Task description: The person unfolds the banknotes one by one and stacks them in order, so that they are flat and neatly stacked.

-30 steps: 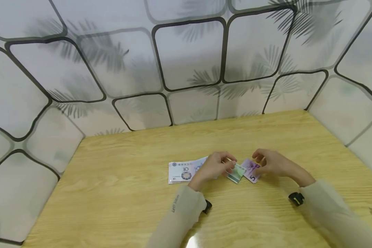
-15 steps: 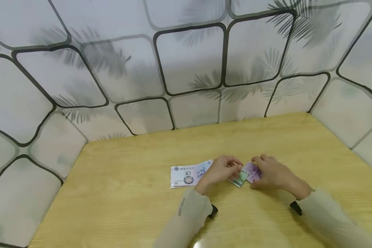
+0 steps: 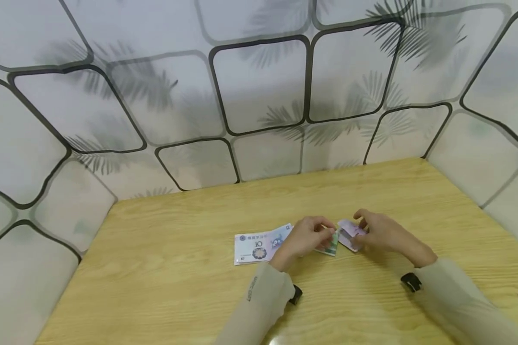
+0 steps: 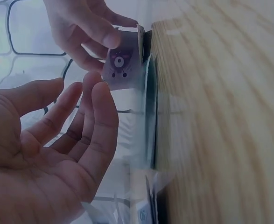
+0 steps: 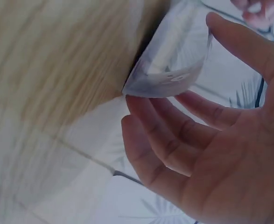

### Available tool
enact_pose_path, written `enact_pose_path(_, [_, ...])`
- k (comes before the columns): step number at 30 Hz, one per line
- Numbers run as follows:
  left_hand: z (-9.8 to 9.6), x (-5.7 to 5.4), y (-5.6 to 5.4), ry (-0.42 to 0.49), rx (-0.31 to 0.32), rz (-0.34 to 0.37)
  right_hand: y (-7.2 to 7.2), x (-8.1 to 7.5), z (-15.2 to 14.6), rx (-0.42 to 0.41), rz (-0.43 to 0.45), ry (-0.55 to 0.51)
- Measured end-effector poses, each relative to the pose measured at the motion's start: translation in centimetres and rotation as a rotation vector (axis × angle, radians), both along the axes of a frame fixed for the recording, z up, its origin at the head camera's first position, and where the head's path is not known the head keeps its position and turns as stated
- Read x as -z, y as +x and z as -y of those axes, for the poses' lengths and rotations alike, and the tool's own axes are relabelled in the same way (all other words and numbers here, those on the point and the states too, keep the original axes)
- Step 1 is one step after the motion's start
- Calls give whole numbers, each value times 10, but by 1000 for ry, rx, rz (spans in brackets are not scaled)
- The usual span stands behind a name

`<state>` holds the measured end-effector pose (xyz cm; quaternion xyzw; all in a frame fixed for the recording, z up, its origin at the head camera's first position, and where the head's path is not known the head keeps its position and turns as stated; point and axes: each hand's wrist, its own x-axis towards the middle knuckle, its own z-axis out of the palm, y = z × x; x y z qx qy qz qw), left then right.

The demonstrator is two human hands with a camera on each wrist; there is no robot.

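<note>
My right hand (image 3: 385,235) holds a purple play banknote (image 3: 348,227) by its edge, thumb on one side and fingers on the other. The note bends up from the table, and a cartoon one-eyed figure shows on its face in the left wrist view. Beside it lies a green play banknote (image 3: 330,247), partly hidden by my left hand (image 3: 303,237). That hand hovers low over the green note; the left wrist view shows its fingers loosely bent with nothing between them. A stack of pale purple-white notes marked 10 (image 3: 256,247) lies left of that hand.
The notes lie on a wood-grain table (image 3: 164,278). A patterned cloth backdrop (image 3: 263,86) rises behind the table and at both sides. Dark wrist-worn devices (image 3: 411,282) sit at both sleeve cuffs.
The purple note lay flat earlier; my right hand reached over it and now bends its edge up. My left hand has shifted slightly right, over the green note.
</note>
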<state>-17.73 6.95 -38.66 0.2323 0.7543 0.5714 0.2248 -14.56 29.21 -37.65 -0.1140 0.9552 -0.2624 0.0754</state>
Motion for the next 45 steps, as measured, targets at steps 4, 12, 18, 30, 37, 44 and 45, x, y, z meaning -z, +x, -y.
enact_pose_path(4, [1, -1, 0, 0, -18, -7, -7, 0, -7, 37, 25, -85])
enact_pose_path(12, [-3, -2, -2, 8, -21, 34, -11, 2, -18, 119, -125, -57])
enact_pose_path(18, [-2, 1, -1, -13, -30, 35, -11, 4, -18, 137, -189, -48])
enact_pose_path(30, [-16, -3, 1, -9, -116, 49, 2, -18, -20, 199, -139, -334])
enact_pose_path(37, [-17, -8, -5, 113, -246, 3, -4, -24, -14, 206, -87, -553])
enact_pose_path(44, [-9, -6, -10, 162, -374, -33, -7, -19, -11, 151, 54, -791])
enact_pose_path(45, [-7, -5, -11, 170, -383, -32, -7, -19, -12, 153, 67, -809])
